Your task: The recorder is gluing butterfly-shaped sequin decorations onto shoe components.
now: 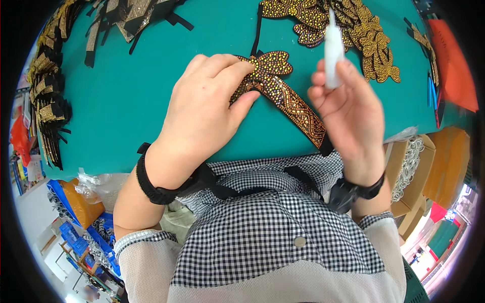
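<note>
My left hand [204, 98] is closed on a black flower-shaped piece [273, 64] covered with gold and coppery beads. Its thumb and forefinger grip the piece where it lies over a beaded band [303, 117]. The band slants down to the right, ending in a black strap near the table's front edge; its other end is hidden under my left hand. Above the table, my right hand [353, 108] holds a slim white squeeze bottle [333, 48] with its narrow nozzle pointing up. The bottle is apart from the flower and the band.
More beaded flower pieces [375, 43] lie heaped at the far right of the green table [212, 35]. Glittery gold bands with black straps [49, 91] line the left edge, with others [134, 17] at the back. An open cardboard box [422, 156] stands right, below table level.
</note>
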The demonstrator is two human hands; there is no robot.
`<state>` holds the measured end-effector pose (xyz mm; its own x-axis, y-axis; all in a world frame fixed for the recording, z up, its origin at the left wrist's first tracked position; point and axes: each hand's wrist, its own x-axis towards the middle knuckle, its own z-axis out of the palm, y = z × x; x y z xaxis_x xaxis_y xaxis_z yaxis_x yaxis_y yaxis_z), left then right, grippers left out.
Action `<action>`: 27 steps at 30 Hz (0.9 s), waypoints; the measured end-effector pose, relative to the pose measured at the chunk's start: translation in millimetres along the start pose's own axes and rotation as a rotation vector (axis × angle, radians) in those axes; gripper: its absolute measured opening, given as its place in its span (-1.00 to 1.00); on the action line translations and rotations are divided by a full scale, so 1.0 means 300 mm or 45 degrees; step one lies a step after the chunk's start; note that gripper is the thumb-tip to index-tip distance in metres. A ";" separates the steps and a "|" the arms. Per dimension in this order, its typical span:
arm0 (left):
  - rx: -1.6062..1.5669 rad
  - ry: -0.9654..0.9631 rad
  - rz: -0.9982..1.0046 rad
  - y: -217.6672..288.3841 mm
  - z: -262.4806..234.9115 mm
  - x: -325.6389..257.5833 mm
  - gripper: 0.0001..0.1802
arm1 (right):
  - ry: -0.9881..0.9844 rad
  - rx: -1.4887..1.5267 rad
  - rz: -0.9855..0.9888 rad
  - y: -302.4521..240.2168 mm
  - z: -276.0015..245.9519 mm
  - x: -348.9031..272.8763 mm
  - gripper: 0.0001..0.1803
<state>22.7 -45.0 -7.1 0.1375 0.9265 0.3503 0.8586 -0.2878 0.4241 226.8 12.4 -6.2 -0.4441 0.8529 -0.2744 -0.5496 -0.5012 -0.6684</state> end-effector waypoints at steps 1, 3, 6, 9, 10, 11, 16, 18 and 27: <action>-0.043 -0.015 -0.024 -0.005 0.002 -0.003 -0.67 | 0.033 0.024 0.005 0.026 0.003 -0.013 -0.66; -0.047 0.010 -0.021 -0.009 0.003 -0.003 -0.70 | 0.047 0.053 0.015 0.053 0.001 -0.011 -0.67; -0.054 0.033 -0.007 -0.008 0.001 -0.004 -0.76 | 0.078 0.065 -0.115 0.075 -0.009 0.001 -0.69; -0.064 0.042 -0.008 -0.004 -0.003 -0.006 -0.79 | 0.058 0.042 -0.141 0.080 -0.014 -0.004 -0.68; -0.075 0.042 -0.015 -0.003 -0.002 -0.006 -0.80 | 0.059 0.042 -0.139 0.080 -0.017 -0.004 -0.68; -0.075 0.041 -0.016 0.000 -0.002 -0.007 -0.80 | 0.045 0.049 -0.132 0.079 -0.020 -0.003 -0.68; 0.015 0.018 0.081 0.015 0.002 -0.012 -0.75 | 0.032 0.051 -0.129 0.079 -0.025 -0.005 -0.69; 0.027 0.022 0.100 0.014 0.006 -0.011 -0.74 | 0.009 0.078 -0.133 0.078 -0.025 -0.004 -0.70; 0.029 0.051 0.074 0.004 0.011 0.002 -0.73 | -0.029 0.077 -0.117 0.072 -0.026 -0.008 -0.70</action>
<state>25.6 -44.0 -9.2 0.1683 0.8978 0.4070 0.8608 -0.3351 0.3831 221.4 0.7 -25.3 -0.4050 0.8927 -0.1977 -0.6305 -0.4293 -0.6467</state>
